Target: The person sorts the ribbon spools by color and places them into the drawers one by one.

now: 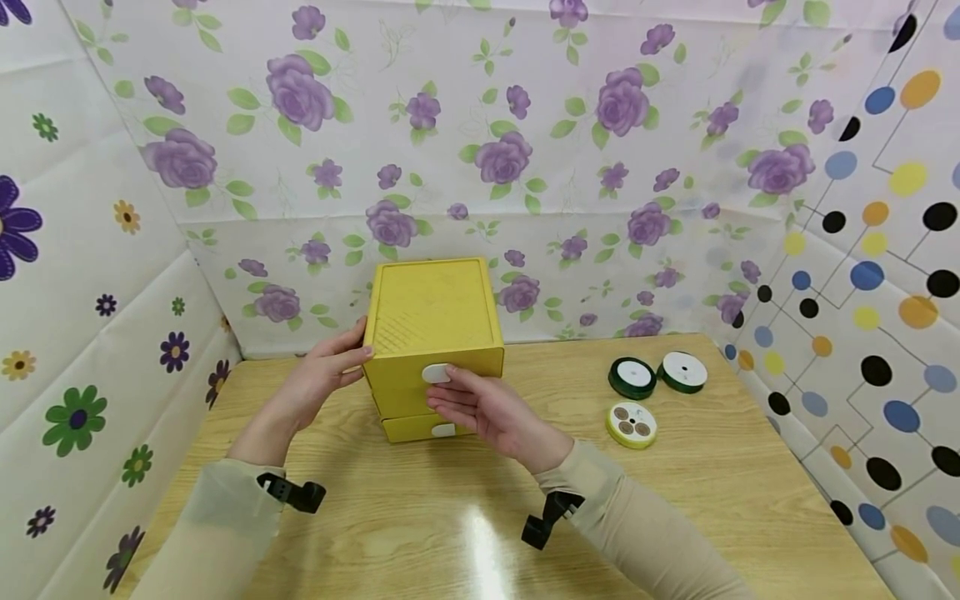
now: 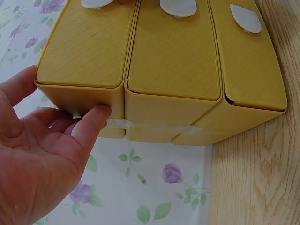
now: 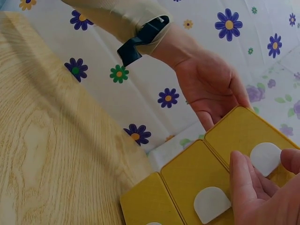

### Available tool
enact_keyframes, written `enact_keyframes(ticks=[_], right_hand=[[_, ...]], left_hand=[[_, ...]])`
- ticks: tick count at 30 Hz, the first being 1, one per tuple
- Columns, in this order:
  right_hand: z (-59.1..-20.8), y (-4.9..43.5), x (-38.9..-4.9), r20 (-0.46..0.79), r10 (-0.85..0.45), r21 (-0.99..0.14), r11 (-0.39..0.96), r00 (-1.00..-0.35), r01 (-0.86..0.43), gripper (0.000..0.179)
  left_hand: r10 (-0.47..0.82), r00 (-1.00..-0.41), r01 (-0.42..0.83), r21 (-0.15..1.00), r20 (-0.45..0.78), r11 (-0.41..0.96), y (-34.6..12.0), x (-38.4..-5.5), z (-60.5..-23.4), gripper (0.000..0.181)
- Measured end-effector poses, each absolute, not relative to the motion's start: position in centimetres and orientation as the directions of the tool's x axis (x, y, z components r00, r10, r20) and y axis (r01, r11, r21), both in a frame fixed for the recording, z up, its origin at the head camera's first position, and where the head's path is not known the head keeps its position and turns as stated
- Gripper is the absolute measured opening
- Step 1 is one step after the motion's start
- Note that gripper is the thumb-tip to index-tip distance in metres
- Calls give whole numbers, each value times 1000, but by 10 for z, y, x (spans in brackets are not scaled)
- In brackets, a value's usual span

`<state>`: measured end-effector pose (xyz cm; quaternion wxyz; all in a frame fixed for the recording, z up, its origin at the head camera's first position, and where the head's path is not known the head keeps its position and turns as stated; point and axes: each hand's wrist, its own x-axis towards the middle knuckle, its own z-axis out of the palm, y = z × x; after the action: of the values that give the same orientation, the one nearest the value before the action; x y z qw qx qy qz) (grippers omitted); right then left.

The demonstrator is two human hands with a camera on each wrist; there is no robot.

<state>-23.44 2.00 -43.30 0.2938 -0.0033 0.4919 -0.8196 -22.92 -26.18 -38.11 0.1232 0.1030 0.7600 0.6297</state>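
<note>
A yellow three-drawer box [image 1: 435,308] with white tab handles stands near the back of the table. My left hand [image 1: 318,375] rests against its left side, fingers fairly straight; in the left wrist view the fingertips [image 2: 101,111] touch the side panel near the top drawer. At the front, my right hand [image 1: 495,412] has its thumb on the top drawer's white handle [image 1: 436,373] and its fingers just below it, pinching the tab. In the right wrist view, the middle drawer's handle [image 3: 212,204] shows beside those fingers. All drawer fronts sit flush with the box.
To the right lie a dark green ribbon spool [image 1: 632,377], another green-edged spool [image 1: 683,371] leaning by it, and a yellow-edged spool [image 1: 632,424]. Flower-patterned cloth [image 1: 450,167] rises behind the wooden table [image 1: 390,517]. Clear tape [image 2: 150,126] runs across the box's side.
</note>
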Motion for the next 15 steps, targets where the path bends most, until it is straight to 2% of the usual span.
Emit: enact_keyframes(ticks=[15], right_hand=[[-434, 22, -233, -255, -500, -831, -324, -828, 452, 43]], left_hand=[[310, -949, 3, 982, -58, 191, -262, -229, -381, 77]])
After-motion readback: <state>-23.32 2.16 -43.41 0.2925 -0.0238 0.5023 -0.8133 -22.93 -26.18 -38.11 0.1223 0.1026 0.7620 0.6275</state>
